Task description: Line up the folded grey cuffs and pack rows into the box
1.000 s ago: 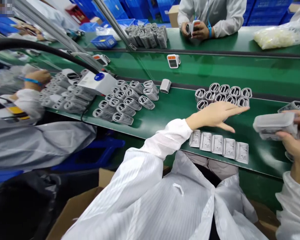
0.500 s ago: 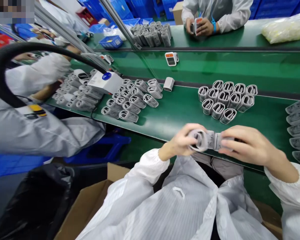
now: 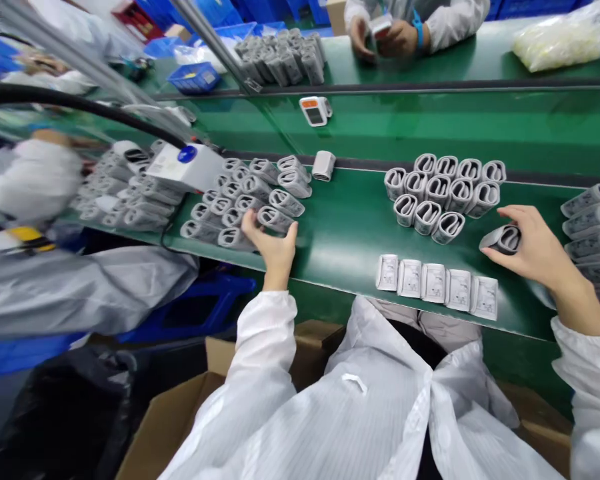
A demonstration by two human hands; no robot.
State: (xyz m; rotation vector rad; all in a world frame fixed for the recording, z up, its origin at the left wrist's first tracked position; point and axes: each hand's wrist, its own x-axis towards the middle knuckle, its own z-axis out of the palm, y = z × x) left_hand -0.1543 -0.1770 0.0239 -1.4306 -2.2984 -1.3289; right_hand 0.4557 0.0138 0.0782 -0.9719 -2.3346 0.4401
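Note:
My left hand (image 3: 275, 247) is at the near edge of the left group of rolled grey cuffs (image 3: 253, 188), fingers spread around the end of one cuff; whether it grips is unclear. Between the thumb and fingers of my right hand (image 3: 535, 247) is a rolled grey cuff (image 3: 503, 239), right of the middle group of upright rolled cuffs (image 3: 437, 190). Several cuffs lie in a row (image 3: 434, 283) along the near bench edge, printed faces up.
More cuffs (image 3: 597, 233) stand at the far right. A white box (image 3: 187, 167) and a black hose (image 3: 80, 103) are at the left. A single cuff (image 3: 324, 165) and a white-orange device (image 3: 315, 111) lie farther back. Across the bench, a person's hands (image 3: 397, 39) hold a device.
My hands have moved apart from the near edge, the left to the left group and the right rightward and up. The near row of cuffs is now uncovered. The view has shifted slightly.

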